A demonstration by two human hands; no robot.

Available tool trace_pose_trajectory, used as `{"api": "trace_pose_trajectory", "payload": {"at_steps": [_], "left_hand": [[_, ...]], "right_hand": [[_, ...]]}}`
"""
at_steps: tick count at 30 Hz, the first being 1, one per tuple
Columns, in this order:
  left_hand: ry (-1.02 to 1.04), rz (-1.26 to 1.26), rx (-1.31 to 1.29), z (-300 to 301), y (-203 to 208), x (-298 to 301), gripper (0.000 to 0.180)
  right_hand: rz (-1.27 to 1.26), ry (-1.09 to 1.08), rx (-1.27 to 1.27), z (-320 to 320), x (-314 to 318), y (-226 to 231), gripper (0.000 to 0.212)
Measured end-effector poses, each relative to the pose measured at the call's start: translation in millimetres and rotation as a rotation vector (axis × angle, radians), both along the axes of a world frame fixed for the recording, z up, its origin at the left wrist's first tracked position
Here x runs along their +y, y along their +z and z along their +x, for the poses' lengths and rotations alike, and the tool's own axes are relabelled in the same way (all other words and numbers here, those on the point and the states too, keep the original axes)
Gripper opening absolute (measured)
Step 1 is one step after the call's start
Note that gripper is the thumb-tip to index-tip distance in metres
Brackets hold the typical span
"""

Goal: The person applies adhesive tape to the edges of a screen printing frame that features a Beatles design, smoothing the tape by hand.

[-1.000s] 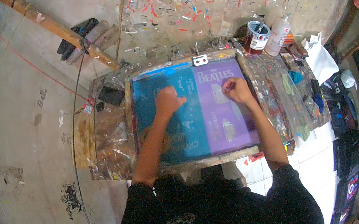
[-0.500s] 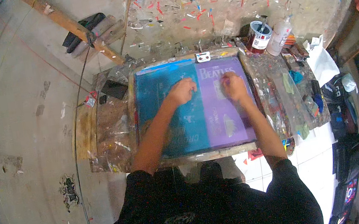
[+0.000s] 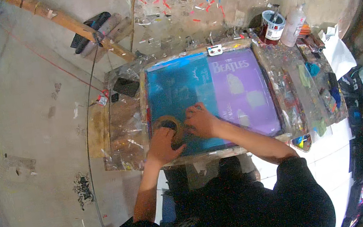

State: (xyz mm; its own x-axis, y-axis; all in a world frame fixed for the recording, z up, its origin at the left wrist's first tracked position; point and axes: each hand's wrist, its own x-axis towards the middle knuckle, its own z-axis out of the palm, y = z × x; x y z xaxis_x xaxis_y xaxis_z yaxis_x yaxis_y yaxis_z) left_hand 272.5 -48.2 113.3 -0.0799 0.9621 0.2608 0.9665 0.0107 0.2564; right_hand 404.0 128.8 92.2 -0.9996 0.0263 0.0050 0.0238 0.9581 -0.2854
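Observation:
A wooden-framed printing screen [image 3: 145, 105] lies before me, its mesh teal on the left and purple on the right, with pale stencil shapes. At its near left part, my left hand [image 3: 163, 145] grips a brown roll of tape [image 3: 174, 123], fingers reaching into the ring. Just right of the roll, my right hand [image 3: 201, 122] is over the teal mesh with its fingers curled together. Whatever those fingers pinch is too small to make out. A white hinge clamp [image 3: 215, 50] sits on the frame's far edge.
Behind the screen's far right corner stand an ink tub [image 3: 273, 27] and a clear bottle [image 3: 293, 26]. A black phone-like slab [image 3: 126, 87] lies left of the frame. White paper [image 3: 338, 52] and rags hang at the right edge. A wooden beam [image 3: 65, 25] slants across the upper left.
Both hands have moved from the screen's far middle to its near left part. My left hand now holds the tape roll. My right hand has crossed leftward, off the purple side. The view has shifted slightly.

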Motion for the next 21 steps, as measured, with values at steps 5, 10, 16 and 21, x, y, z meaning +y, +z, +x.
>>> {"api": "trace_pose_trajectory", "payload": {"at_steps": [5, 10, 16, 21], "left_hand": [[-0.036, -0.426, 0.027, -19, -8, 15, 0.042], [-0.191, -0.434, -0.298, 9, 96, 36, 0.045], [-0.131, -0.563, -0.092, -15, 119, 44, 0.050], [-0.260, -0.286, 0.007, 34, 189, 33, 0.049]], "right_hand": [[-0.363, -0.114, 0.157, 9, 13, -24, 0.021], [-1.150, -0.280, 0.159, 79, 31, 28, 0.012], [-1.363, -0.749, 0.298, 204, 51, 22, 0.011], [-1.120, -0.833, 0.543, 269, 28, 94, 0.010]]}}
